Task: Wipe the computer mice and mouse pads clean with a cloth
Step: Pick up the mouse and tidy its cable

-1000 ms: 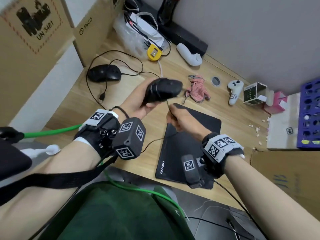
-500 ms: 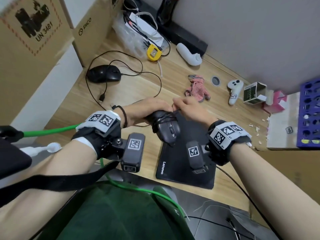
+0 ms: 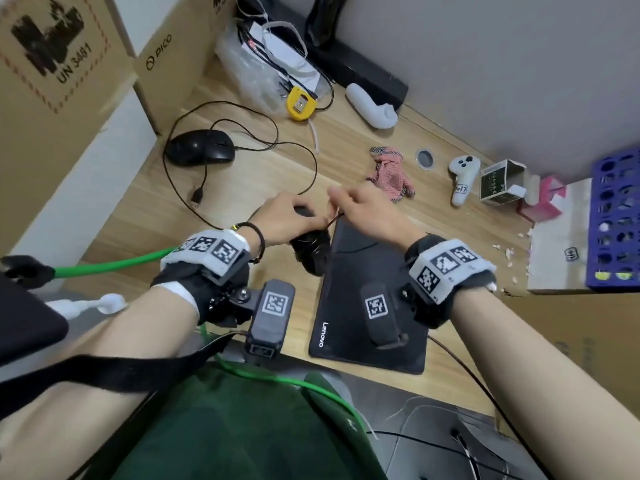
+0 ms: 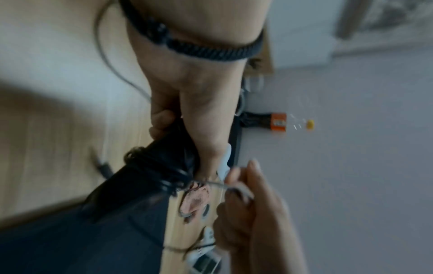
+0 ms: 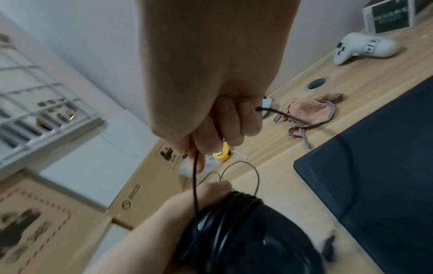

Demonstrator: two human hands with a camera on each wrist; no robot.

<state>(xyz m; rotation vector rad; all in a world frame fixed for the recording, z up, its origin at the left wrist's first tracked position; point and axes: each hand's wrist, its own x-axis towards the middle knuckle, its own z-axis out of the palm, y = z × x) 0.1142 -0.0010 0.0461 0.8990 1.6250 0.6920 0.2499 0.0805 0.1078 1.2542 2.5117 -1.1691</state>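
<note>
My left hand (image 3: 291, 220) grips a black mouse (image 3: 311, 251) with its cable wound round the body, just left of the black Lenovo mouse pad (image 3: 367, 327). The coils show on the mouse (image 5: 246, 231) in the right wrist view. My right hand (image 3: 367, 213) pinches the mouse cable (image 5: 194, 178) close above the mouse, fingers curled round it. A second black mouse (image 3: 201, 147) lies on the desk at the far left, its cable looping loose. The pink cloth (image 3: 391, 174) lies crumpled beyond my hands, untouched.
Cardboard boxes (image 3: 62, 64) stand along the left. A yellow tape measure (image 3: 301, 103), a white controller (image 3: 462, 174), a small dark box (image 3: 498, 181), a bag of cables and a blue rack (image 3: 616, 220) sit along the back and right. White crumbs dot the desk at right.
The left hand lowered the mouse from up in the air to beside the pad's left edge and turned it over. The right hand rose from the pad to the mouse, holding the cable.
</note>
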